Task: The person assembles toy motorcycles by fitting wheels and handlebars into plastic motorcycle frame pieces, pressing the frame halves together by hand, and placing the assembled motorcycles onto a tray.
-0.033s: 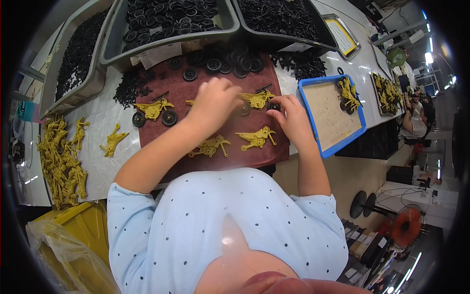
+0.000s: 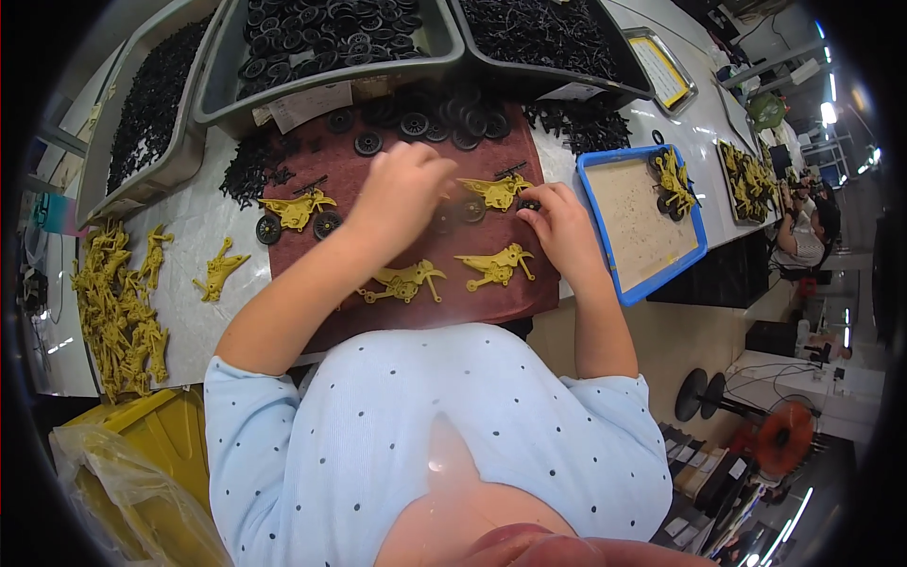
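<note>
Two hands over maroon mat, white table, grey bins

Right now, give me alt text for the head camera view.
A person's left hand and right hand work on a yellow toy motorcycle frame lying on a maroon mat. Grey bins of black wheels stand behind, and a blue tray lies to the right.

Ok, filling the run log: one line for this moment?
left hand on mat | right hand pinching yellow toy motorbike | blue tray beside
</note>
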A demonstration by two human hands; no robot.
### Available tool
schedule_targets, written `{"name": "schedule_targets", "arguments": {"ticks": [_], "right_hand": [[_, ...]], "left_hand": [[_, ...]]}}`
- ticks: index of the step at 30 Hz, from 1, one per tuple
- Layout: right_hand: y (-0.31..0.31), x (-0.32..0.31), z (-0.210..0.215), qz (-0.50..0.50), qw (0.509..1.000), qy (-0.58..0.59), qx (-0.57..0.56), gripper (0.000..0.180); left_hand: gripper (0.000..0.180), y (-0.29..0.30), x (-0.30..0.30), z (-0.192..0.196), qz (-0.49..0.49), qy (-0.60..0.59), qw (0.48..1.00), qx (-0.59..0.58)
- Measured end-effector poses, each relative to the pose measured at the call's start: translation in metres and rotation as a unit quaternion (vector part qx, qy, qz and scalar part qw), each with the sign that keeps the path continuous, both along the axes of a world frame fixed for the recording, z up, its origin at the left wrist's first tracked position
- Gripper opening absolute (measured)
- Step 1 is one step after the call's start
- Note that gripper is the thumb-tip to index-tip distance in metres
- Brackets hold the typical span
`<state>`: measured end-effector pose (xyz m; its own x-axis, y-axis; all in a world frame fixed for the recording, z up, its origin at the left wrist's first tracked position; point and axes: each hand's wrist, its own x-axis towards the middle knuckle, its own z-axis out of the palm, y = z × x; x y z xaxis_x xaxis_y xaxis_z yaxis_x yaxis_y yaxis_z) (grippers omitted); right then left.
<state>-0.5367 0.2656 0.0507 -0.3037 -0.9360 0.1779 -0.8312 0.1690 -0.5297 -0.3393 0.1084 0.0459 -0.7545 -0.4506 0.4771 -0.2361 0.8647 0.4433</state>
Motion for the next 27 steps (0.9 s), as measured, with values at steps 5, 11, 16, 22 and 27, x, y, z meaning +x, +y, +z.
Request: {"name": "schedule_targets", "arguments": {"ticks": [5,11,16,22,27], "right_hand": [[-0.013,0.024,0.001,0.111,0.993,-0.002,-0.035,0.017],[-0.037,0.053,0.008,0.185,0.982,0.024,-0.024,0.016],[-0.086,0.091,0.019,0.259,0.965,-0.027,-0.032,0.013],[-0.173,0.153,0.009,0.323,0.946,0.010,-0.026,0.014],[-0.235,0.186,-0.027,0.286,0.958,0.023,-0.026,0.015]], "left_hand": [[0.021,-0.045,0.074,0.027,0.110,-0.011,0.991,0.074],[0.021,-0.085,0.164,0.011,0.302,0.093,0.940,0.129],[0.020,-0.093,0.197,-0.018,0.307,0.035,0.940,0.142],[0.017,-0.088,0.167,-0.020,0.235,-0.006,0.972,0.020],[0.020,-0.091,0.172,-0.030,0.264,-0.036,0.964,-0.006]]}}
